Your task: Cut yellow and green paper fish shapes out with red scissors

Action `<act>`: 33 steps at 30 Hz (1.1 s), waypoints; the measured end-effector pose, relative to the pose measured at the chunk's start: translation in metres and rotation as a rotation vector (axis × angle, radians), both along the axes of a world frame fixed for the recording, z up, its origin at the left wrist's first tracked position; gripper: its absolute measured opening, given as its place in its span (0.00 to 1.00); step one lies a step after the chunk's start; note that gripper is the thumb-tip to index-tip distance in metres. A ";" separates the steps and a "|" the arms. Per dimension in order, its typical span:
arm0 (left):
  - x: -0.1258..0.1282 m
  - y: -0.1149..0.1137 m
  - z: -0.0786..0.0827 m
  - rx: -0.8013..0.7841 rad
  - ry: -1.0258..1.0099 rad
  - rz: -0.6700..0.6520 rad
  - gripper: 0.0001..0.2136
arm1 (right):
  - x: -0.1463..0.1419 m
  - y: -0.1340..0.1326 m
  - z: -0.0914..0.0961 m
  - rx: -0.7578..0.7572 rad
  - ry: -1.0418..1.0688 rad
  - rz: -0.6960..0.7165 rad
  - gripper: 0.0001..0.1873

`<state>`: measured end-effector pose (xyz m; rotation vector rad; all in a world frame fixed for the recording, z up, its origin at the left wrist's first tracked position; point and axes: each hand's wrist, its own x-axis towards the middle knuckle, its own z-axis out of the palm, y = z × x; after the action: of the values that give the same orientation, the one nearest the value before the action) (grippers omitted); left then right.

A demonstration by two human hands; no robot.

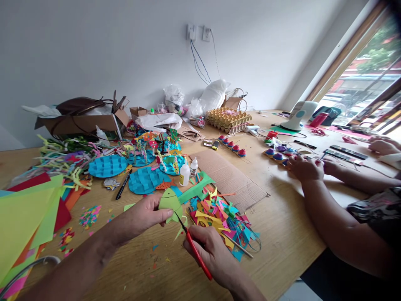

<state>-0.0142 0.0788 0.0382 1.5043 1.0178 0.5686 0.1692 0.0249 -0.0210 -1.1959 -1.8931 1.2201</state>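
Note:
Between the thumb and fingers of my left hand [154,214] is a light green paper fish [169,203] with an eye and lines drawn on it. My right hand [209,253] is closed around red-handled scissors [196,255]. Their dark blades meet the fish's lower right edge, where a thin green strip curls away. Just beyond lies a darker green paper piece [196,188]. A heap of colourful paper scraps [219,213] spreads to the right of the fish. Behind it stand two white glue bottles [184,174], and an orange paper fish [165,185] lies near blue woven paper [145,180].
Coloured paper sheets [28,209] cover the left side, with confetti [90,215] and a black marker [123,185] nearby. A cardboard sheet [227,177] lies behind the scraps. At right, a co-worker's hands [305,167] handle painted egg-carton pieces [275,155]. Stacked egg trays [228,118] stand at the back.

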 end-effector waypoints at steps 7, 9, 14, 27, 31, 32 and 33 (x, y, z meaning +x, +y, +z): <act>-0.005 0.001 -0.004 0.016 -0.019 0.000 0.06 | 0.001 0.002 -0.004 0.023 -0.035 0.015 0.20; -0.006 0.003 -0.003 0.028 -0.001 0.016 0.08 | 0.002 0.003 -0.005 0.039 -0.049 0.026 0.20; -0.008 0.007 -0.007 0.032 -0.045 0.039 0.09 | 0.004 0.004 -0.004 0.046 -0.036 0.039 0.20; 0.011 -0.011 -0.021 -0.050 -0.367 0.242 0.05 | -0.019 0.000 -0.019 -0.271 0.513 -0.059 0.27; 0.020 -0.017 -0.024 -0.078 -0.429 0.354 0.05 | -0.025 -0.003 -0.021 -0.211 0.601 -0.096 0.25; 0.022 -0.018 -0.025 -0.085 -0.450 0.364 0.05 | -0.026 -0.003 -0.022 -0.204 0.615 -0.102 0.25; 0.024 -0.020 -0.026 -0.090 -0.471 0.367 0.05 | -0.026 -0.004 -0.023 -0.202 0.627 -0.107 0.24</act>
<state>0.0098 0.0593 0.0120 1.0345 0.9310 1.0657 0.1428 0.0213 -0.0437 -0.8546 -1.2537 1.5304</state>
